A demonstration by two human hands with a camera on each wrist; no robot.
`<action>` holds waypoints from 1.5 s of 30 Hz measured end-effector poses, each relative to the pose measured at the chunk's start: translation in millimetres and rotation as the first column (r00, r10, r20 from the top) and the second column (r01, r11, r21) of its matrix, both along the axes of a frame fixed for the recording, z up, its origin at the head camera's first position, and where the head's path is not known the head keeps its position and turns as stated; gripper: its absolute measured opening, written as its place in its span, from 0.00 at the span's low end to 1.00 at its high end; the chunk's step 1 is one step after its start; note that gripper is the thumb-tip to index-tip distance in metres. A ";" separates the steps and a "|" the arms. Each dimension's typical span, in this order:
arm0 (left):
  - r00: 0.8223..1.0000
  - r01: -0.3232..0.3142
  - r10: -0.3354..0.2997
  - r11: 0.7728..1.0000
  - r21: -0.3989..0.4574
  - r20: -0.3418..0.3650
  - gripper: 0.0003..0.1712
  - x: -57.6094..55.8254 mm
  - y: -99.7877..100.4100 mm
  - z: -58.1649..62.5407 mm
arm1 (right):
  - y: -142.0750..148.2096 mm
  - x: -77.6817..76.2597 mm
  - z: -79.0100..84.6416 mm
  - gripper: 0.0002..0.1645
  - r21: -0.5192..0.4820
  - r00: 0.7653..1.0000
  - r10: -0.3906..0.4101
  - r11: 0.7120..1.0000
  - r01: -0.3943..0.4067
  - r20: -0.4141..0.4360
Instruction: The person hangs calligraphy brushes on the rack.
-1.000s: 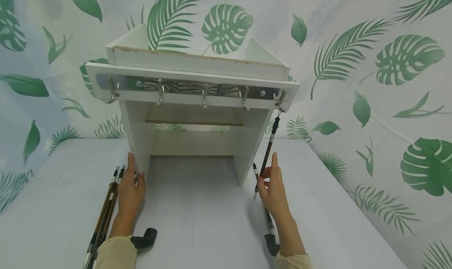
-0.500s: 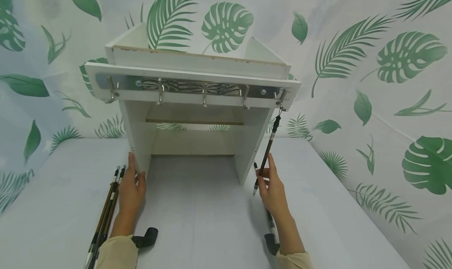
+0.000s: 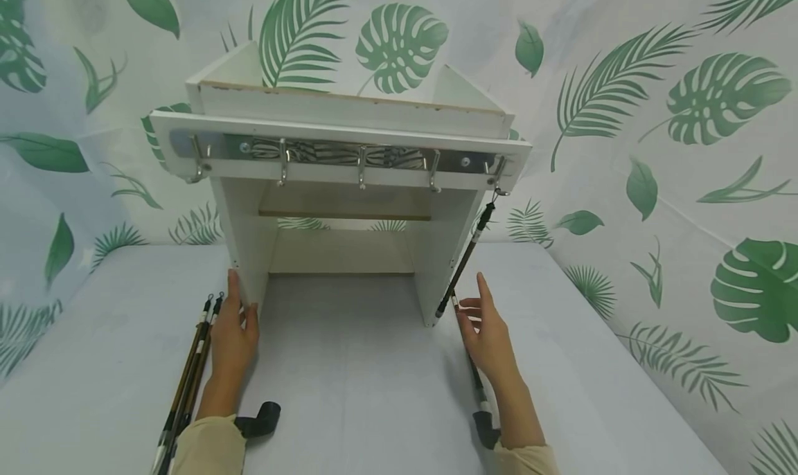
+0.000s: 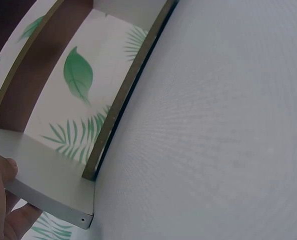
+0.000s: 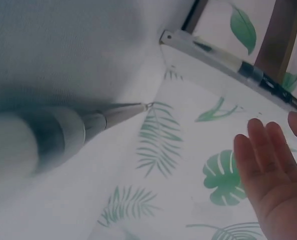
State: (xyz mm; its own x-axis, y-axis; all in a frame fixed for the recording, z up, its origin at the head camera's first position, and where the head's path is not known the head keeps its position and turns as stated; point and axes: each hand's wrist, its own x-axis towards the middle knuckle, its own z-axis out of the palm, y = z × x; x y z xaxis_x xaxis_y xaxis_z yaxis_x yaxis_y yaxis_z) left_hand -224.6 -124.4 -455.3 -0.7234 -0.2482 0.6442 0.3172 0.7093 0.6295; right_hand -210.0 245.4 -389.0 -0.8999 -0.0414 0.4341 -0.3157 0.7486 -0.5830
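A white wooden shelf [image 3: 240,232] stands on the table, a hook rail [image 3: 324,154] across its upper front. From the rightmost hook hangs a dark-handled writing brush [image 3: 463,260] by its loop, slanting along the right side panel; its tip also shows in the right wrist view. Beside it my right hand [image 3: 491,336] is apart from the brush, fingers extended, palm bare in the right wrist view. My left hand [image 3: 232,340] grips the front edge of the left side panel low down, thumb inside and fingers outside in the left wrist view.
Several brushes [image 3: 190,378] lie side by side left of my left forearm. Another brush [image 3: 476,378] lies beneath my right hand, looming large in the right wrist view. Black camera mounts [image 3: 260,421] jut from both wrists. A leaf-patterned cloth [image 3: 623,115] hangs behind.
My right hand has let go of the hanging brush and shifted slightly right. The brush's lower end has swung left toward the side panel. My left hand keeps its grip.
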 end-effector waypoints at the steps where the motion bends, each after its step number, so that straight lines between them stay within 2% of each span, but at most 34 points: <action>1: 1.000 0.000 0.000 1.000 0.001 0.004 0.44 0.3 0.1 0.1 | 1.7 0.0 0.1 0.47 0.001 0.999 -0.011 1.000 0.011 0.036; 3: 1.000 0.002 -0.002 1.000 0.005 0.012 0.44 0.5 0.1 0.1 | 4.9 0.2 0.6 0.48 0.012 0.993 -0.036 0.999 0.035 0.116; 6: 1.000 0.004 -0.004 1.000 0.010 0.029 0.43 1.1 0.0 -0.6 | 9.9 0.7 -0.1 0.48 0.050 0.965 -0.078 0.996 0.068 0.249; 10: 0.999 0.004 -0.005 1.000 0.014 0.033 0.43 2.2 0.0 -1.2 | 16.6 1.6 -2.5 0.48 0.144 0.912 -0.130 0.986 0.079 0.390; 16: 1.000 0.016 -0.016 1.000 0.014 0.018 0.44 3.9 0.8 -1.9 | 24.0 6.2 -4.3 0.51 0.238 0.819 -0.176 0.970 0.050 0.547; 19: 1.000 0.021 -0.022 1.000 0.020 0.021 0.44 4.3 1.2 -1.9 | 25.1 8.4 -4.0 0.52 0.237 0.782 -0.192 0.970 0.058 0.594; 26: 1.000 0.022 -0.022 1.000 0.017 0.013 0.44 3.3 1.6 -1.8 | 24.5 12.4 -3.3 0.53 0.181 0.727 -0.172 0.981 0.066 0.665; 30: 1.000 0.028 -0.028 0.999 0.023 0.011 0.44 1.0 1.6 -0.8 | 22.6 11.4 -2.6 0.53 0.211 0.709 -0.189 0.976 0.059 0.679; 33: 1.000 0.027 -0.028 0.999 0.027 0.005 0.43 0.1 0.9 -0.9 | 20.0 11.1 -4.1 0.52 0.217 0.705 -0.182 0.975 0.041 0.685; 37: 1.000 0.025 -0.024 0.999 0.027 -0.009 0.44 -1.4 0.2 -1.0 | 16.9 10.0 -5.4 0.51 0.211 0.684 -0.180 0.977 0.039 0.707; 42: 0.999 0.037 -0.037 0.999 0.022 -0.015 0.44 -2.8 -0.8 -0.7 | 14.5 7.3 -9.6 0.43 0.253 0.649 -0.234 0.965 0.065 0.724; 45: 1.000 0.026 -0.026 0.999 0.021 -0.010 0.44 -2.3 -1.1 -1.0 | 14.1 5.9 -8.9 0.40 0.276 0.636 -0.243 0.960 0.048 0.733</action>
State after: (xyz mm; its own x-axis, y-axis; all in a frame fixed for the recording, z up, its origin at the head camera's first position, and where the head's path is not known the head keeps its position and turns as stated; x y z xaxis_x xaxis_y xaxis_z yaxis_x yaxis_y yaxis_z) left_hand -226.9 -125.5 -456.3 -0.7237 -0.2429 0.6459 0.3412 0.6877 0.6409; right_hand -204.1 259.5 -397.9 -0.9086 0.1174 -0.4009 0.2842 0.8772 -0.3870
